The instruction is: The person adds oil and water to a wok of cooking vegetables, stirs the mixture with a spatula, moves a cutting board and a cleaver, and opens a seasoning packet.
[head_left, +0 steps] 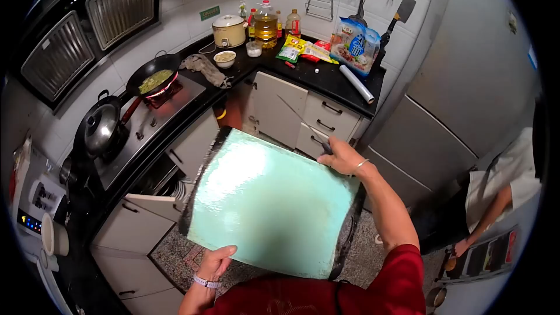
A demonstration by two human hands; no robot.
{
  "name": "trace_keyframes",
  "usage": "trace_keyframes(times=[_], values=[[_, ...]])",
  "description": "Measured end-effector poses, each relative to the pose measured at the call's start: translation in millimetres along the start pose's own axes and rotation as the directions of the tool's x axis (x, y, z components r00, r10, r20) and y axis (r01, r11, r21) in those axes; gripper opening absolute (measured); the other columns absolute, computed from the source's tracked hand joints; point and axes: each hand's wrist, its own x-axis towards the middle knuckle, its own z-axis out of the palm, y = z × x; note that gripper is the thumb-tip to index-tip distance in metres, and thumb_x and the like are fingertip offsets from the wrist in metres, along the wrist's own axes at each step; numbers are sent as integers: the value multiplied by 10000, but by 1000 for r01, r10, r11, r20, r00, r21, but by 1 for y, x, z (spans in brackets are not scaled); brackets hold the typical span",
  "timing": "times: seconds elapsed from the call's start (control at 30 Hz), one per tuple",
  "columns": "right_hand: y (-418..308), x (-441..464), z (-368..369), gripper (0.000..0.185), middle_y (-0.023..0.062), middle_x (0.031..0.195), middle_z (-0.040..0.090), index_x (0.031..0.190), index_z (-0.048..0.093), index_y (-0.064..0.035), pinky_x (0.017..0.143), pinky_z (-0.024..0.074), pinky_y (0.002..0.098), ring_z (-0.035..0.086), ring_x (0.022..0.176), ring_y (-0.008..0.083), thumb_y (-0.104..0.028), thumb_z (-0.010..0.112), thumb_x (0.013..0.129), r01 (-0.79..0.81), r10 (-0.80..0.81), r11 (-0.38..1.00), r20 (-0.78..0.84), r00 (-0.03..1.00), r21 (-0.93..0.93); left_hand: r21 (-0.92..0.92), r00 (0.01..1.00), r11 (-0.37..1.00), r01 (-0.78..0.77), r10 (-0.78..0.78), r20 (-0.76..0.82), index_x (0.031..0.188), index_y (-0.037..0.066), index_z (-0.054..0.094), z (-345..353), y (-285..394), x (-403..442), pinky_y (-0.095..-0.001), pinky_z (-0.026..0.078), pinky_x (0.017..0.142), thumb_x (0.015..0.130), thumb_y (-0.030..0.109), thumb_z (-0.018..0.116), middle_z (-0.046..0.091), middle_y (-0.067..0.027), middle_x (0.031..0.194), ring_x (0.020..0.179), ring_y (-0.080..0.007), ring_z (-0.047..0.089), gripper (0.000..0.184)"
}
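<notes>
A large pale green cutting board (268,204) with dark edges is held up in front of my body, its wet-looking surface facing me. My left hand (217,261) grips the board's lower left edge, thumb on top and the other fingers mostly hidden beneath. At the board's upper right edge, my right hand (344,157) is closed around the dark handle of a knife (306,121). The thin blade points away, up and to the left, over the floor gap before the cabinets. Whether my right fingers also hold the board, I cannot tell.
Left, a wok (153,80) with food sits over a glowing burner beside a lidded pan (105,128). Bottles, bags and a cling-film roll (357,84) occupy the black counter (256,71). A cabinet door (280,105) stands open. Another person's hand (461,248) reaches toward a rack.
</notes>
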Motion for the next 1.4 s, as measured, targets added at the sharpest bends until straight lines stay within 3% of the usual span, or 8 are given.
trace_keyframes(times=[0.13,0.33,0.67,0.8,0.83,0.9,0.97,1.4], values=[[64,24,-33,685,225,1100,626,1160,502,79,896,456,416,595,1054,327,-300,857,715,-217,180,969,269,946,114,36,992,996,76,-79,97,1273,-52,501,24,-21,73,-296,557,614,763,-52,692,634,-162,1082,760,-200,661,545],[133,53,-34,664,136,1057,645,1139,574,66,938,445,323,586,1024,223,-185,913,626,-335,251,873,263,932,353,110,976,985,133,-150,157,1318,-36,499,90,18,142,-383,452,1004,765,-80,675,599,-143,1238,1171,-272,565,582],[60,153,-112,359,41,817,585,979,604,62,687,468,300,527,751,123,-67,829,731,-125,171,959,-166,971,255,8,903,995,104,-98,418,1310,31,517,93,79,353,-364,522,883,790,-19,683,598,-88,1209,1074,-228,607,548],[7,207,-166,371,28,734,561,972,602,28,624,444,295,479,700,104,-105,852,732,-106,128,991,-362,923,79,95,841,995,-37,-21,541,1390,53,398,109,103,475,-420,541,891,849,35,681,568,-105,1224,1115,-264,591,611],[1,221,-178,386,58,682,562,971,597,15,594,441,311,474,657,112,-106,860,715,-29,37,999,-439,898,24,290,673,783,-550,211,709,1408,45,368,123,125,492,-432,531,922,870,31,660,546,-129,1258,1150,-277,573,612],[-24,242,-207,369,132,652,556,971,593,2,566,441,336,488,593,163,-70,844,711,-31,-76,980,-517,853,-196,141,539,728,-671,348,767,1428,22,334,164,161,528,-453,505,976,904,33,622,505,-170,1316,1209,-304,540,598],[-45,266,-234,350,172,635,532,953,583,-7,544,439,351,490,536,241,-17,817,693,4,-232,924,-554,799,-382,-427,811,900,94,180,557,1430,-6,325,200,177,565,-473,475,1024,930,45,589,469,-203,1363,1257,-329,510,568],[12,511,-406,330,180,713,623,972,525,-66,571,473,455,632,673,389,-113,764,750,-251,-708,542,-597,378,-802,-51,972,998,36,-23,232,1319,-5,495,139,173,660,-420,536,897,958,130,580,615,-161,1180,1010,-288,652,394]])
